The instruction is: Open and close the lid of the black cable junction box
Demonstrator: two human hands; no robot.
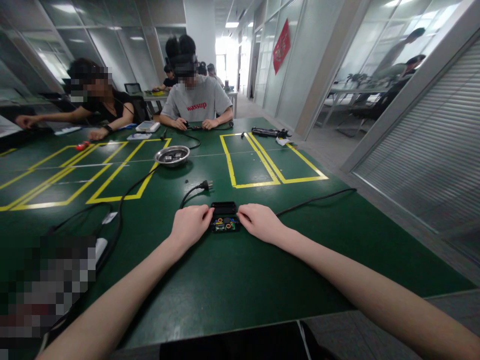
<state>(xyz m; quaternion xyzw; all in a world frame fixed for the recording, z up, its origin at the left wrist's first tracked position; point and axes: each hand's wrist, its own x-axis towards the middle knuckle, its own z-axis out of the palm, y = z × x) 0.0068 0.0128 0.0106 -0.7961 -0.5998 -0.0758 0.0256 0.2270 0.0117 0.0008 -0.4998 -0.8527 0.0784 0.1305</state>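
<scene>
On the green table in front of me lies an opened black power adapter (214, 230). Its lower shell holds a circuit board (224, 224) with copper coils, and the other black half-shell (224, 205) lies just beyond it. My left hand (191, 224) is closed at the adapter's left end, thumb and fingers pinched together. At the right end my right hand (261, 223) is closed in the same way. The fingertips' exact contact points are partly hidden. Behind my left hand a cord ends in a black plug (204, 185); another black cable (317, 201) runs right from my right hand.
A metal bowl (172, 156) with small metal parts stands farther back. Yellow tape outlines (257, 184) mark the table, with a folded black tripod-like object (270, 132) behind. Cables (120, 210) lie at left. Across the table a person in grey (197, 97) handles a similar cord.
</scene>
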